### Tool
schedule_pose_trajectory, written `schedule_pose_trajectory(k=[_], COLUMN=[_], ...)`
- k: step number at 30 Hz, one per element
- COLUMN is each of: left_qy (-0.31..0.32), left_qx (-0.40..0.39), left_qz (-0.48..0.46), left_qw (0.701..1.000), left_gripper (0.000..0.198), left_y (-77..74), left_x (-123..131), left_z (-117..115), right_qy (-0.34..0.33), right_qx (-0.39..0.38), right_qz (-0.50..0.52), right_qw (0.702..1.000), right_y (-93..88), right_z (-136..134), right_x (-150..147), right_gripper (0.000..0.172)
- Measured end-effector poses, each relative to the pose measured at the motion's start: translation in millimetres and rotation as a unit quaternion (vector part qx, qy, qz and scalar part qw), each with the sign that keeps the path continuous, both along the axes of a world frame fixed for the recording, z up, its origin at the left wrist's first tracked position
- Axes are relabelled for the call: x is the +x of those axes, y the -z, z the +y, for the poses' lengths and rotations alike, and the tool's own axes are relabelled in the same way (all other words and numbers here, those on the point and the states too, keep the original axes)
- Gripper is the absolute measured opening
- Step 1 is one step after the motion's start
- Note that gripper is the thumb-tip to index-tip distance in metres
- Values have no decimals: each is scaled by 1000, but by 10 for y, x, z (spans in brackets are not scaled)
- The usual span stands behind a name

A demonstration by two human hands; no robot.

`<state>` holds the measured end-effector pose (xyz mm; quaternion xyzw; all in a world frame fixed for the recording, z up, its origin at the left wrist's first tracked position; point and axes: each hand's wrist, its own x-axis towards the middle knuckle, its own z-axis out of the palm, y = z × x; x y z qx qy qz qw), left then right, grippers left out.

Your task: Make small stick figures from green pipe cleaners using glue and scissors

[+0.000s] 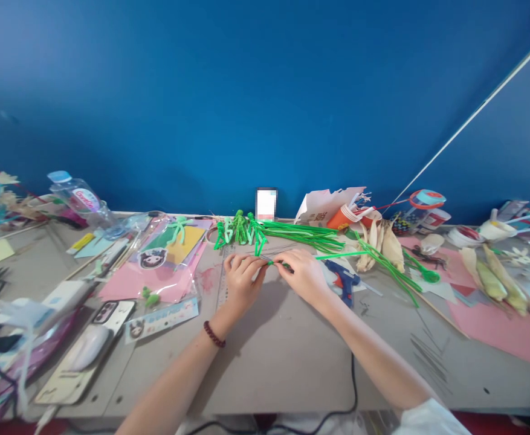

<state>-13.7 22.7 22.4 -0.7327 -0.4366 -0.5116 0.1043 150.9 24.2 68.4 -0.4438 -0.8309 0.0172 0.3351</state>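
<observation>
Pinched between the fingertips of both hands is a green pipe cleaner (271, 263), held just above the table. My left hand (245, 279), with a dark red bead bracelet on its wrist, is closed on its left part. The fingers of my right hand (301, 273) close on it from the right; a green length shows beyond this hand. Several small twisted green pipe-cleaner figures (240, 228) stand behind the hands. To their right lies a bundle of loose green pipe cleaners (307, 234). A blue glue gun (347, 283) rests beside my right hand.
A phone (122, 314) with a white mouse (90, 347) on it lies at the left. Behind them are pink sheets (119, 287) and a water bottle (81, 196). Dried corn husks (391, 248) and orange paper cups (341, 217) stand right. A black cable (354, 380) crosses the front edge.
</observation>
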Motion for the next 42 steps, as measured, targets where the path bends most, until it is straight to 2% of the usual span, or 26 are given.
schedule_pose_trajectory(k=[6, 13, 23, 30, 35, 42], left_qy=[22, 5, -12, -23, -13, -27], left_qx=[-54, -7, 33, 1, -13, -17], left_qz=[-29, -4, 10, -9, 10, 9], left_qw=[998, 1000, 999, 1000, 1000, 999], left_gripper=[6, 7, 9, 6, 11, 9], left_y=[-18, -1, 48, 38, 27, 25], left_x=[10, 4, 0, 14, 6, -7], left_z=[-44, 2, 10, -2, -6, 4], right_qy=[-13, -34, 7, -34, -67, -46], right_qx=[-17, -21, 21, -43, -51, -87], right_qz=[16, 37, 15, 69, 97, 56], right_qw=[1000, 999, 1000, 996, 992, 994], right_y=[-5, 14, 102, 114, 96, 76], right_z=[1, 17, -27, 33, 62, 20], right_x=[10, -5, -86, -39, 12, 26], right_gripper=[13, 15, 16, 14, 15, 23])
